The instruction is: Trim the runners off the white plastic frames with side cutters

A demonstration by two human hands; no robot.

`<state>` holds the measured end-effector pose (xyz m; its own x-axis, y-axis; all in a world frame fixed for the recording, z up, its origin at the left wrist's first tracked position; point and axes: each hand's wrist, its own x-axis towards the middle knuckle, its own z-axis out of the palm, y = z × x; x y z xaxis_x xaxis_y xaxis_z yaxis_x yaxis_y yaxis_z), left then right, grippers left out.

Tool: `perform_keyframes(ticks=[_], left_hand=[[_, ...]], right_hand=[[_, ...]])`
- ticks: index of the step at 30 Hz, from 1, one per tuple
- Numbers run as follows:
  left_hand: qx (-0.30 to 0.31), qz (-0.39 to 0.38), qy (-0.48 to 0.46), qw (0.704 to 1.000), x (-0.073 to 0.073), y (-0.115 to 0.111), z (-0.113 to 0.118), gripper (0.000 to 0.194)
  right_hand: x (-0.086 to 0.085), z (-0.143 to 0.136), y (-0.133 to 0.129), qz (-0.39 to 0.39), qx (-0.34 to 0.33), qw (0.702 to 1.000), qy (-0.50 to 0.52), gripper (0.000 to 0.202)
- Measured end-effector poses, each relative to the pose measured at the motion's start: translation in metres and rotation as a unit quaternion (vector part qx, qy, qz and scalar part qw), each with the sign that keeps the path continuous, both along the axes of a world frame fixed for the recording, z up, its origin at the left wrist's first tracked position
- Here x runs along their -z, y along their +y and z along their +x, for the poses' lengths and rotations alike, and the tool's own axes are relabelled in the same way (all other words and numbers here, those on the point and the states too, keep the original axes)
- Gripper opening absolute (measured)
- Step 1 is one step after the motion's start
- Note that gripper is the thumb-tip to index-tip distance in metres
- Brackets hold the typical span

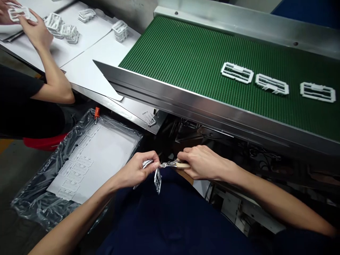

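Above my lap, my left hand (139, 170) pinches a white plastic frame part (157, 181), which hangs down below the fingertips. Another white piece shows between the fingers, partly hidden by them. My right hand (200, 163) is closed round the pale handles of a pair of nippers (170, 164). Their metal jaws point left and meet the white part right at my left fingertips; whether the jaws are closed cannot be made out.
Three white frames (237, 73) lie on the green conveyor belt (180, 53), behind a metal side rail (170, 94). At left, a plastic-lined tray (34, 198) holds a sheet with thin white parts. A co-worker's hands hold a frame near stacked frames (54, 24) on the table.
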<state>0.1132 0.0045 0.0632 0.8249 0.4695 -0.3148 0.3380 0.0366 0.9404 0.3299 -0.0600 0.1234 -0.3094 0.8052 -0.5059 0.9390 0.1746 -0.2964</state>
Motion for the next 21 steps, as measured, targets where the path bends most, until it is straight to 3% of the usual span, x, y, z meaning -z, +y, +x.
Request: perform_keyframes(ticks=[4, 8, 11, 14, 18, 21], left_hand=[[-0.046, -0.084, -0.003, 0.995, 0.005, -0.004, -0.002, 0.022], [-0.033, -0.202, -0.009, 0.979, 0.015, -0.008, -0.004, 0.030], [-0.030, -0.234, -0.024, 0.971, 0.023, -0.009, -0.002, 0.029], [-0.024, -0.233, -0.026, 0.972, 0.028, -0.012, 0.003, 0.027], [-0.008, -0.235, -0.037, 0.971, 0.032, -0.017, 0.008, 0.031], [-0.032, -0.284, -0.047, 0.957, 0.037, -0.019, 0.008, 0.036]], right_hand=[[0.020, 0.018, -0.019, -0.046, 0.136, 0.990, -0.009, 0.010], [0.038, 0.027, -0.042, -0.060, 0.245, 0.968, -0.015, 0.016], [0.048, 0.015, -0.051, -0.020, 0.340, 0.938, 0.065, 0.020], [0.057, -0.011, -0.047, 0.013, 0.416, 0.883, 0.219, 0.025], [0.067, -0.037, -0.034, 0.038, 0.420, 0.826, 0.374, 0.022], [0.072, -0.032, -0.037, 0.045, 0.389, 0.833, 0.390, 0.015]])
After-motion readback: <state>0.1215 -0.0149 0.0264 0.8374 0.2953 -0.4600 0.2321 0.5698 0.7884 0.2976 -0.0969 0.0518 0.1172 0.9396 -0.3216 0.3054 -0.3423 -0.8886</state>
